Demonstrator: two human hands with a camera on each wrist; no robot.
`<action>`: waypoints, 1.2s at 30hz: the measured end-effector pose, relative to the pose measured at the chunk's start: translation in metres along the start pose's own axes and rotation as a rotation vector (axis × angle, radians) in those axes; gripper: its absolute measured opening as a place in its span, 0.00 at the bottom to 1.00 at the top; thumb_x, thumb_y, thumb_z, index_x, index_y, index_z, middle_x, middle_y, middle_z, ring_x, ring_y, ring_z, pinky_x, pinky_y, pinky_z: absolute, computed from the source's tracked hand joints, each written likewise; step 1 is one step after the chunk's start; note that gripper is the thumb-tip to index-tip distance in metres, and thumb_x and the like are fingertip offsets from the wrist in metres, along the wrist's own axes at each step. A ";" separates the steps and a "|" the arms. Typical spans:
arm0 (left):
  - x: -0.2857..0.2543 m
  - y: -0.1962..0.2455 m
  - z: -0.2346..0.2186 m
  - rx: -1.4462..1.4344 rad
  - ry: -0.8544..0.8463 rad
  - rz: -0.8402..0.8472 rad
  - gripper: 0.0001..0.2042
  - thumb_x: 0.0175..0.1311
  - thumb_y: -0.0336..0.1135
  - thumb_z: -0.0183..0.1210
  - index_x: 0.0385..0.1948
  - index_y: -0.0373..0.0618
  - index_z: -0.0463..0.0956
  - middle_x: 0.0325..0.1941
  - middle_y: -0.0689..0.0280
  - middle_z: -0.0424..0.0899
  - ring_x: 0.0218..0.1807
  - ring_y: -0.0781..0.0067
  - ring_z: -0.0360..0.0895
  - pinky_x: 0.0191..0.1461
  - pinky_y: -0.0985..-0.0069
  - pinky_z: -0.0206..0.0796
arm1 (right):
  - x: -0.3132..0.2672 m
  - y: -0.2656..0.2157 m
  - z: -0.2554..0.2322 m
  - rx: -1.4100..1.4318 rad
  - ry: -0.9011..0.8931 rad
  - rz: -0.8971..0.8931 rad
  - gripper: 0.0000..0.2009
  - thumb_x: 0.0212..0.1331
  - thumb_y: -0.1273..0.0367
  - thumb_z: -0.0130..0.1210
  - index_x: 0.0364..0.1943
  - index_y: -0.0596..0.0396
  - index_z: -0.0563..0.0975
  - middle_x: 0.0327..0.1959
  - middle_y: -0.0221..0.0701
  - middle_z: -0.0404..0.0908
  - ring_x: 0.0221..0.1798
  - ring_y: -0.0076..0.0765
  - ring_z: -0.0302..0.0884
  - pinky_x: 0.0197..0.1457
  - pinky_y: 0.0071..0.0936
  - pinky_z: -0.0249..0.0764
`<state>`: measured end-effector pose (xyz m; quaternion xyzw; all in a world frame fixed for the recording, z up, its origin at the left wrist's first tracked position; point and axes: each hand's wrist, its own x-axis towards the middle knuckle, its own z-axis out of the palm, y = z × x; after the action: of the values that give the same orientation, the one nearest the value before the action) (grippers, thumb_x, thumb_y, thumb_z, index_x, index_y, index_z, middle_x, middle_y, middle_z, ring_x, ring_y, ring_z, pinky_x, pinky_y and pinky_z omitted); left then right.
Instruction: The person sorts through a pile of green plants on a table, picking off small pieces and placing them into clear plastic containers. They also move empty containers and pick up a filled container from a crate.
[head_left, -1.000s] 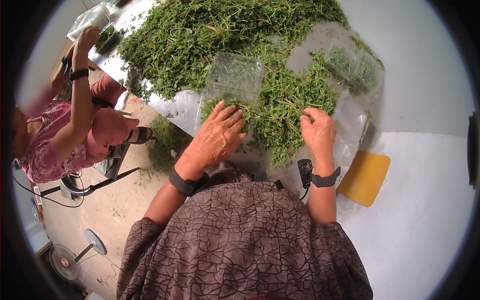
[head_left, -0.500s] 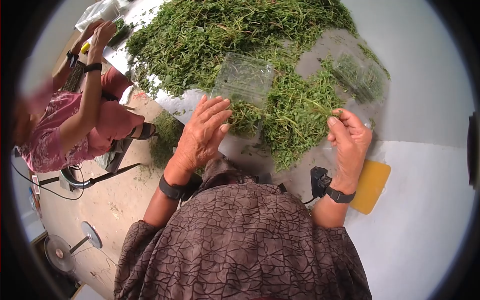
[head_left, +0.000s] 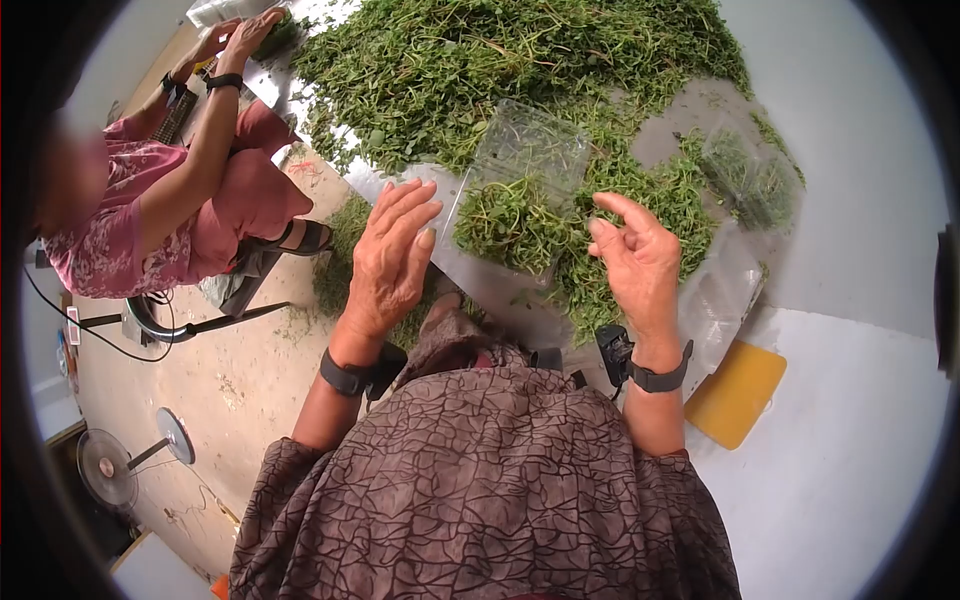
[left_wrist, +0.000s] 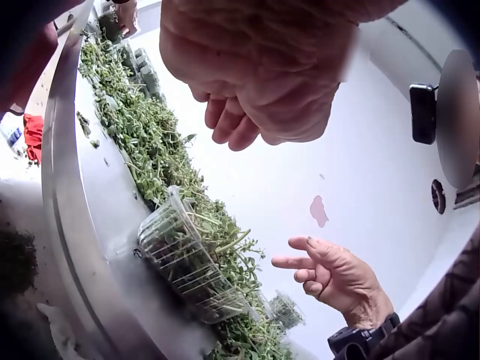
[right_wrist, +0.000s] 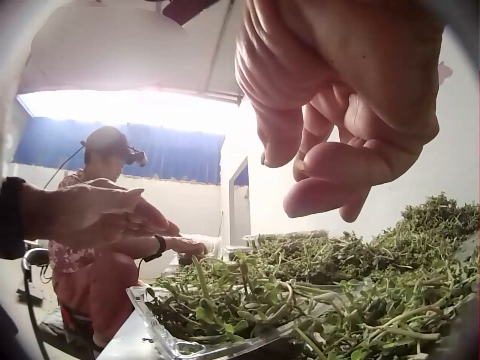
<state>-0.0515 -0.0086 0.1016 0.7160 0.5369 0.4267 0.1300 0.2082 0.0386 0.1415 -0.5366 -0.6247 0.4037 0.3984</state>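
Observation:
A clear plastic clamshell box [head_left: 548,150] lies with its lid folded back on the table. Leafy green stems [head_left: 505,222] are heaped in its base, some poking over the rim in the left wrist view. My left hand [head_left: 390,262] hovers left of the box, fingers straight and empty. On the other side is my right hand [head_left: 642,268], over loose greens [head_left: 585,290]. Its index finger and thumb stand apart, the other fingers loosely bent, with nothing between them. Both hands are raised above the greens in the right wrist view.
A large pile of greens [head_left: 430,70] covers the table's far part. At right are a filled clear box [head_left: 750,180], clear plastic packaging [head_left: 722,290] and a yellow board [head_left: 737,395]. Another person [head_left: 170,190] sits at left by the table edge; a fan [head_left: 107,468] stands behind.
My left hand has drawn back from over the box. The right hand swung right with a pinched sprig, then came back left, and its fingers now hold nothing.

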 end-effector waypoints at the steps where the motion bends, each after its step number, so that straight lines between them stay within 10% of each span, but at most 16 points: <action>1: -0.001 -0.001 0.001 -0.001 0.000 0.001 0.11 0.63 0.27 0.53 0.46 0.38 0.77 0.57 0.55 0.78 0.63 0.51 0.71 0.73 0.52 0.52 | -0.002 0.002 -0.004 -0.001 0.001 0.000 0.12 0.60 0.73 0.59 0.47 0.62 0.79 0.42 0.39 0.82 0.28 0.23 0.79 0.29 0.20 0.74; 10: 0.027 0.017 0.031 0.152 -0.320 0.233 0.23 0.59 0.28 0.58 0.59 0.45 0.70 0.71 0.58 0.63 0.73 0.53 0.56 0.76 0.52 0.46 | -0.019 0.028 -0.008 -0.198 -0.030 0.055 0.11 0.58 0.75 0.59 0.45 0.62 0.79 0.38 0.41 0.82 0.29 0.32 0.82 0.32 0.24 0.75; 17: 0.030 0.010 0.052 0.303 -0.492 0.278 0.18 0.58 0.33 0.60 0.50 0.41 0.75 0.59 0.58 0.74 0.69 0.54 0.61 0.77 0.53 0.42 | -0.024 0.032 0.001 -0.395 -0.032 -0.149 0.12 0.55 0.74 0.60 0.44 0.61 0.79 0.45 0.44 0.82 0.36 0.46 0.83 0.40 0.31 0.78; 36: 0.020 -0.004 0.027 0.127 -0.329 0.142 0.18 0.60 0.27 0.58 0.54 0.38 0.72 0.62 0.53 0.73 0.64 0.50 0.68 0.73 0.54 0.52 | -0.023 0.024 0.019 -0.577 -0.166 -0.307 0.16 0.54 0.74 0.59 0.48 0.62 0.76 0.53 0.47 0.78 0.43 0.50 0.83 0.44 0.36 0.80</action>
<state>-0.0327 0.0180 0.0921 0.8191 0.4824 0.2771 0.1400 0.2011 0.0172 0.1105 -0.4922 -0.8171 0.1880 0.2339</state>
